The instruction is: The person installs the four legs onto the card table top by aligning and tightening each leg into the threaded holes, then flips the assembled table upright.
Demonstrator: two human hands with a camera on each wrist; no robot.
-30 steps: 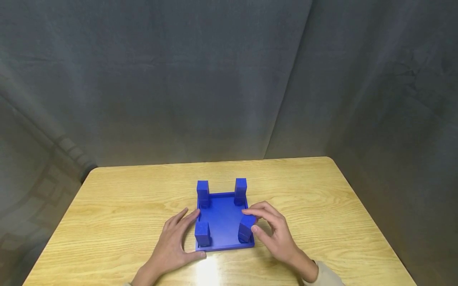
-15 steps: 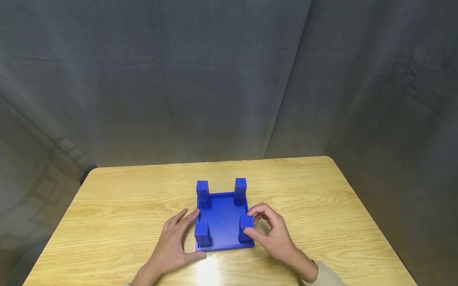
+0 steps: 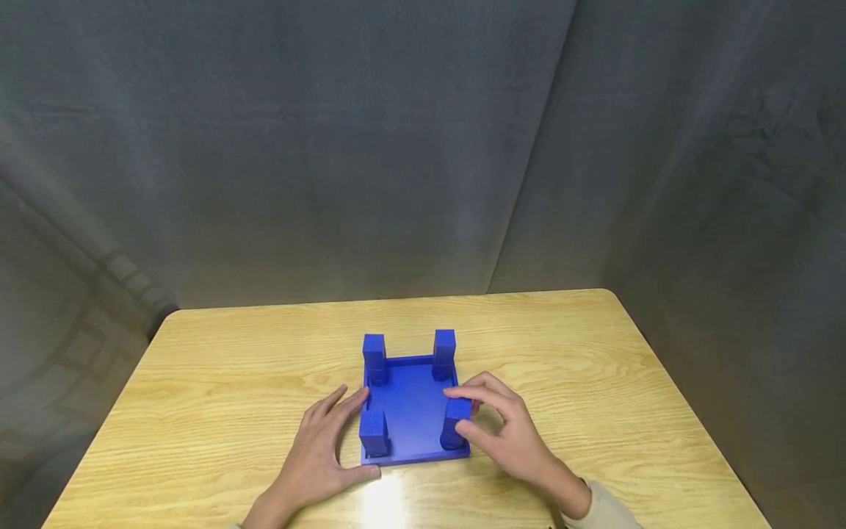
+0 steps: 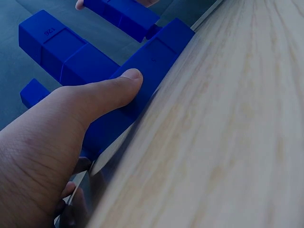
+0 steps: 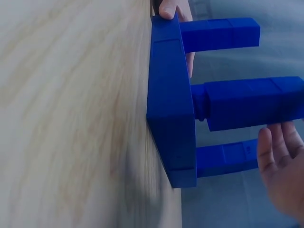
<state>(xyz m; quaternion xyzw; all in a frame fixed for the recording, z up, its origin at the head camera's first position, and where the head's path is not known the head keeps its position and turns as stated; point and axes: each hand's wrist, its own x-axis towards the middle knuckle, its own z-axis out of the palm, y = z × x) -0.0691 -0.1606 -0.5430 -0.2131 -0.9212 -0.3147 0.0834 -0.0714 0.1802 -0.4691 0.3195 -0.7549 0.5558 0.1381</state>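
Observation:
A blue square tabletop (image 3: 411, 408) lies upside down on the wooden table, with blue square legs standing at its corners. My left hand (image 3: 317, 452) holds its near left corner, thumb along the front wall and index finger at the left side. The near left leg (image 4: 66, 47), marked 126, rises beside that thumb. With my right hand (image 3: 512, 426) I grip the near right leg (image 3: 456, 422) near its top, thumb in front and index finger behind. A narrower neck shows between this leg and the tabletop in the right wrist view; the leg's far end is cut off there.
The far left leg (image 3: 374, 358) and far right leg (image 3: 444, 354) stand upright at the back corners. Grey curtains (image 3: 330, 162) hang behind and beside the wooden table (image 3: 251, 375).
The near right leg has turned about its axis and straightened from a slight tilt. My right thumb and index finger closed over its top, then spread back around it. The left hand stayed put.

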